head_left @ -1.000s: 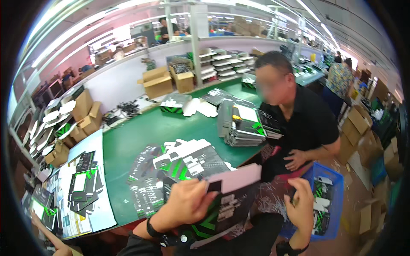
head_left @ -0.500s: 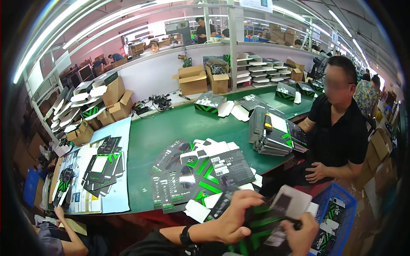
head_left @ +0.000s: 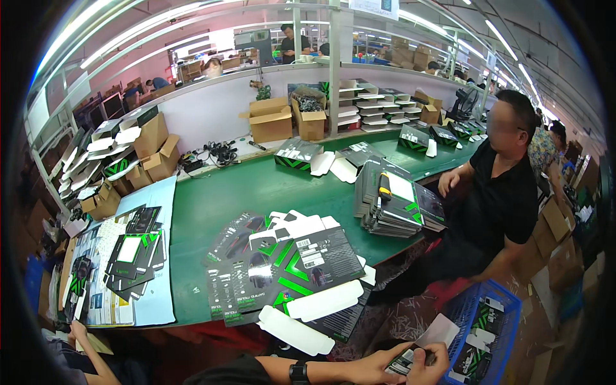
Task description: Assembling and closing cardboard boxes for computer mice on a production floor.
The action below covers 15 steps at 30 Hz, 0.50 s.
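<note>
At the lower edge, right of centre, my left hand, with a dark watch on its wrist, is closed on a dark printed carton. My right hand grips the carton's other side, and a white flap sticks up from it. Most of the carton lies below the picture's edge or behind my fingers. On the green table's near edge, beyond my forearm, are fanned flat black-and-green cartons with white flaps. Right of my hands stands a blue basket containing several folded cartons.
A co-worker in black sits at the right beside a stack of flat cartons topped with a yellow-and-black tool. More flat cartons lie on a blue sheet at the left, near another person's arm. Brown boxes stand at the back.
My hands have lowered with the carton, and my left hand has closed on it. The co-worker has raised one hand and reached the other arm down toward the basket. The view has shifted slightly right.
</note>
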Tool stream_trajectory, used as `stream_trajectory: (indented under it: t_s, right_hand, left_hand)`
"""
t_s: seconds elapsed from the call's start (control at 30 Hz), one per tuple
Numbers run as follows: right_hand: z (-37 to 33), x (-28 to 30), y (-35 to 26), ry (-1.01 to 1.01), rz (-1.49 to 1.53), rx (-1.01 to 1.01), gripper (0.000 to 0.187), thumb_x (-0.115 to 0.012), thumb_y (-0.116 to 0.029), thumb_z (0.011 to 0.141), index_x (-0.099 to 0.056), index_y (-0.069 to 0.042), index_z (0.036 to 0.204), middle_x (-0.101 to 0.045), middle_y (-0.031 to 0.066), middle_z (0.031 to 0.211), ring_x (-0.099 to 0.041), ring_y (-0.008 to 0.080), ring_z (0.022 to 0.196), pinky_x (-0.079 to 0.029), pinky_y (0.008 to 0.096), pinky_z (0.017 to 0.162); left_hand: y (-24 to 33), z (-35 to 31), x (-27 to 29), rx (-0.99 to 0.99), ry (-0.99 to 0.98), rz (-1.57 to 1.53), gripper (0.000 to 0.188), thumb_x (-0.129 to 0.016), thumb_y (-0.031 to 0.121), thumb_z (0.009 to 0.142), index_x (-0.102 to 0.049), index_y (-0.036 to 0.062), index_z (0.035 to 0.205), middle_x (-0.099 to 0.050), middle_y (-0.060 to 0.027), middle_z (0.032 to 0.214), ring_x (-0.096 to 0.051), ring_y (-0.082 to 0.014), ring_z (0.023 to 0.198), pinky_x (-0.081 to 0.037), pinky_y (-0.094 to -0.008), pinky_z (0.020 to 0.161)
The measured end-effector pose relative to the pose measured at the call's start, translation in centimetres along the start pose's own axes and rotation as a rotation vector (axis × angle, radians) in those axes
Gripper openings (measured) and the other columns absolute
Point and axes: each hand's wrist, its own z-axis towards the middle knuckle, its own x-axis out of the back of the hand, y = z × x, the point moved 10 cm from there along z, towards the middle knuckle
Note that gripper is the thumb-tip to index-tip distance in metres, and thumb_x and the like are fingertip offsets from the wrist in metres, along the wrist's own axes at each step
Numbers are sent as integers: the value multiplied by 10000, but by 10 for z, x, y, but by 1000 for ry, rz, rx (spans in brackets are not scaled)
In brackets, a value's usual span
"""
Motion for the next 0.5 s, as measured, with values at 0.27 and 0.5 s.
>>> stream_trajectory:
  t_s: [0.27,0.5]
  right_hand:
    - [-61,59,157,193,36,-459,367,-724,-133,919,-541,-10,1213,-603,119,1086,-575,215,978,-480,330,894]
    - [-102,49,226,52,303,-665,403,-717,-74,908,-533,-20,1261,-570,126,1228,-565,223,1071,-471,345,927]
  left_hand:
    - [-80,-8,29,193,121,-518,675,-662,248,952,-331,10,1490,-523,-129,1359,-514,-214,1220,-418,-350,1041]
    - [-97,2,30,220,90,-468,616,-629,159,985,-319,19,1498,-564,-70,1341,-526,-133,1190,-426,-294,1019]
